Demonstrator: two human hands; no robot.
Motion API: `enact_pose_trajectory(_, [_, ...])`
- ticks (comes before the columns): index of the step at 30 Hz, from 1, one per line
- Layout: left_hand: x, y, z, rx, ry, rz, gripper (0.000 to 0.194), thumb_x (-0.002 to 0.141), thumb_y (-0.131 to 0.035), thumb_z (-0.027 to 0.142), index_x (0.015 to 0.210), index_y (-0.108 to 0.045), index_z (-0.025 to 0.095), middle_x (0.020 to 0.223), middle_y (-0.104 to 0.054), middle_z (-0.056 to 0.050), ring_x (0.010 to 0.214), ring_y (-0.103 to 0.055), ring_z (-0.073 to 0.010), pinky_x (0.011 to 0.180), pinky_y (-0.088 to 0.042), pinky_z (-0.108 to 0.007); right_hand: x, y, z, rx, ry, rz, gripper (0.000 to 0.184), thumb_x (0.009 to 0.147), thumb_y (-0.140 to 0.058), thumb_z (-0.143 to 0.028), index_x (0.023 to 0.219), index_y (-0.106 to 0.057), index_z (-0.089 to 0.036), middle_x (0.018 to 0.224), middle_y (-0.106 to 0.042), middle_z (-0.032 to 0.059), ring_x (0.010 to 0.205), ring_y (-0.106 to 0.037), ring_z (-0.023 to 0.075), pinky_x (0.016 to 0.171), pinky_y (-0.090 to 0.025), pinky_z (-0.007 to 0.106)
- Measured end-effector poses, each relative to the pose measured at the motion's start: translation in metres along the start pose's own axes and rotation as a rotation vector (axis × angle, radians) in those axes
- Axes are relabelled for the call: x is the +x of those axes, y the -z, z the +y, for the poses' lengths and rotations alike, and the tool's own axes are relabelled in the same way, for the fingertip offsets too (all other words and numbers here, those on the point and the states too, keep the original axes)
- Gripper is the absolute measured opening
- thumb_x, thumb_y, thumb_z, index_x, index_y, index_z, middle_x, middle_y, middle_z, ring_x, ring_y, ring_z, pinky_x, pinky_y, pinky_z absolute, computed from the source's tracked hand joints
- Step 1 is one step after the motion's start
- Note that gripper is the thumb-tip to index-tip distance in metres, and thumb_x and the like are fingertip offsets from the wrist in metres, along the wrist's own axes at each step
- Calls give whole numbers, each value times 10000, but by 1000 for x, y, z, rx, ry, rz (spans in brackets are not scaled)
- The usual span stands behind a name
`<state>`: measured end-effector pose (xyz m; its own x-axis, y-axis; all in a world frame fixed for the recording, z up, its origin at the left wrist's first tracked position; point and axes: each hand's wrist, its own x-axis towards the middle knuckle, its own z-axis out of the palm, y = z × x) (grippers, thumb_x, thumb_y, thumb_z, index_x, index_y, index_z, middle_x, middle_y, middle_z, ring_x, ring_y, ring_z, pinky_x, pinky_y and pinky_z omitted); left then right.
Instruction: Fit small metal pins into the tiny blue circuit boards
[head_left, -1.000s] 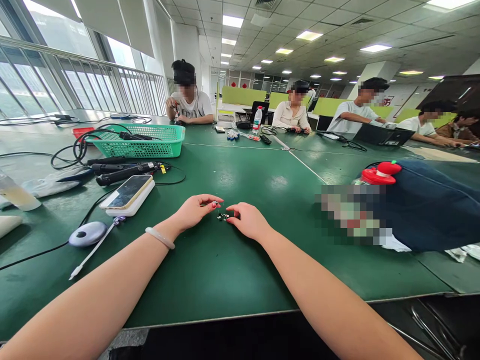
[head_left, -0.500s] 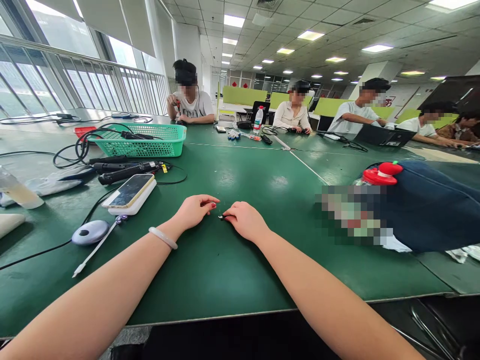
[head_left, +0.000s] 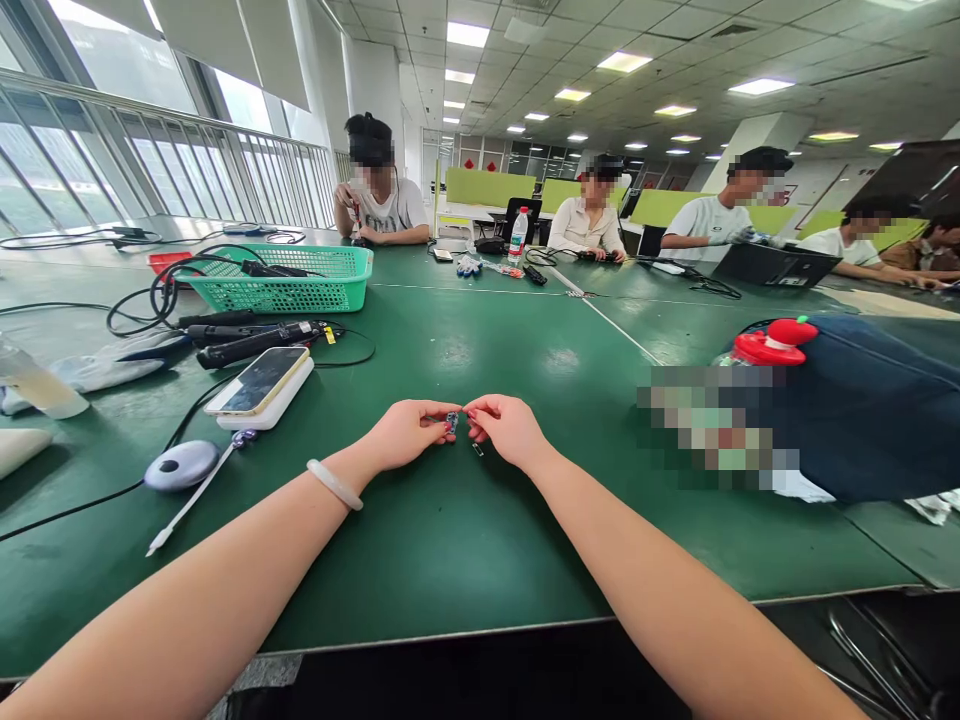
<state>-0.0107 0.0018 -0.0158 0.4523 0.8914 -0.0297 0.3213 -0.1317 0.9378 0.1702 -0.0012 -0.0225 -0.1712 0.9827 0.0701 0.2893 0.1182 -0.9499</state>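
Both my hands meet over the middle of the green table (head_left: 450, 520). My left hand (head_left: 409, 433) and my right hand (head_left: 510, 428) pinch a tiny dark part (head_left: 452, 421) between their fingertips, held just above the tabletop. Another tiny metal piece (head_left: 478, 449) lies on the table right under my right hand. My left wrist carries a pale bangle (head_left: 335, 483). The part is too small to name.
To my left lie a phone on a white power bank (head_left: 259, 385), a grey mouse-like device (head_left: 181, 465), a white stylus (head_left: 196, 493), black tools with cables (head_left: 247, 340) and a green basket (head_left: 289, 277). A dark blue bag (head_left: 862, 400) with a red-capped bottle (head_left: 772, 341) sits right. Several people work across the table.
My hands have lifted off the table and come together, fingertips pinching the small part between them. Before, my right hand pressed on the small pieces on the tabletop.
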Motion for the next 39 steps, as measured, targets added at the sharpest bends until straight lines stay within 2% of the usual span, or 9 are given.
enact_pose_trajectory(3, [0,-2,2,-57,12,34,457,730,-603,299,1161,-604,149,965,-698,-61,878,-650,-197,828,-511,-330,0,-3,-1,177,-59,-49,106,769,-546,-218,769,-608,-132,613,-612,10,510,-572,96,537,-495,239])
enact_pose_trajectory(7, [-1,-3,3,-89,11,38,494,731,-614,304,1191,-580,128,964,-698,-73,884,-646,-201,848,-508,-345,1,-5,2,196,-35,-42,132,736,-591,-270,716,-591,-139,590,-597,3,495,-545,87,505,-469,221])
enact_pose_trajectory(11, [-1,-3,5,-104,19,38,515,728,-625,311,1204,-570,124,968,-699,-78,904,-646,-212,846,-514,-350,-1,-4,1,70,16,-11,136,736,-574,-286,702,-590,-156,550,-560,-22,486,-509,83,509,-445,218])
enact_pose_trajectory(16, [-3,-2,5,-84,6,39,534,718,-642,342,1207,-572,140,948,-707,-70,910,-648,-221,851,-515,-360,-8,-3,-6,-146,142,73,167,754,-547,-319,700,-613,-176,596,-580,-15,537,-507,100,521,-405,221])
enact_pose_trajectory(26, [-7,1,12,4,-41,19,574,674,-681,316,1214,-572,156,928,-713,-54,893,-651,-220,897,-480,-376,-10,-5,-5,-309,289,124,172,804,-502,-299,731,-619,-196,677,-616,-9,602,-510,109,596,-391,236])
enact_pose_trajectory(29, [-6,1,11,-9,-61,18,533,695,-662,353,1187,-594,159,920,-709,-59,848,-652,-205,858,-496,-365,-11,-5,-6,-339,312,96,169,810,-505,-298,748,-622,-195,708,-623,-4,620,-514,109,606,-387,234])
enact_pose_trajectory(33, [-5,0,10,-36,-27,23,431,741,-606,376,1116,-634,165,888,-701,-59,746,-645,-167,753,-527,-328,-11,-2,-8,-409,325,3,229,846,-458,-286,714,-614,-184,634,-583,-14,574,-477,99,566,-356,223])
enact_pose_trajectory(36, [-5,1,10,17,18,74,396,738,-598,343,1089,-637,163,756,-680,-33,674,-638,-148,672,-525,-290,-9,2,-8,-478,304,-33,254,867,-426,-255,730,-627,-182,656,-598,-8,602,-496,100,582,-354,224])
enact_pose_trajectory(39, [-5,4,12,114,18,145,351,719,-599,321,1035,-647,176,608,-609,15,577,-611,-130,592,-504,-260,-9,4,-5,-581,296,-71,177,844,-488,-236,799,-655,-197,753,-627,7,676,-527,110,627,-375,235])
